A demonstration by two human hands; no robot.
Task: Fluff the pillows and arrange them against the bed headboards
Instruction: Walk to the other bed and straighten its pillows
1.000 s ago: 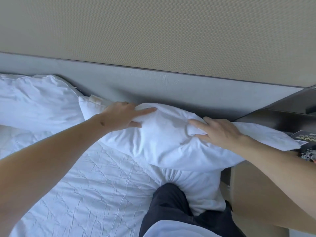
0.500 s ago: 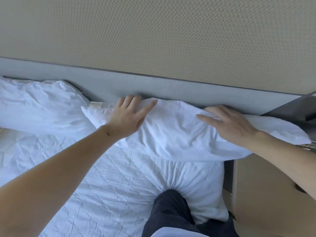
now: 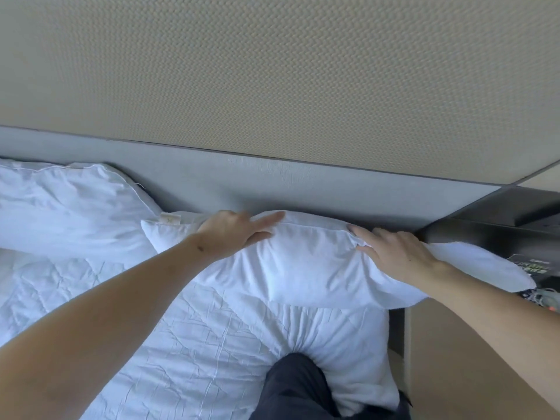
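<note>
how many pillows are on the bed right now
2. One pillow lies along the grey headboard under the left hand and right hand. The other pillow lies at the left, cut off by the frame edge. More may lie out of view.

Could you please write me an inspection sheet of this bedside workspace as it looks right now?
Surface: bed with a wrinkled white quilted cover; a dark-trousered knee presses into its edge.
Job's things: right pillow lies along the grey headboard, its right end overhanging the bed; left pillow leans against the headboard.
Clutter: a dark printed card and small items on the nightstand, too blurred to identify.
Hands: left hand and right hand rest on the right pillow, fingers extended.
Cables: possibly one at the far right edge, unclear.
Surroundings: beige textured wall above the headboard.
</note>
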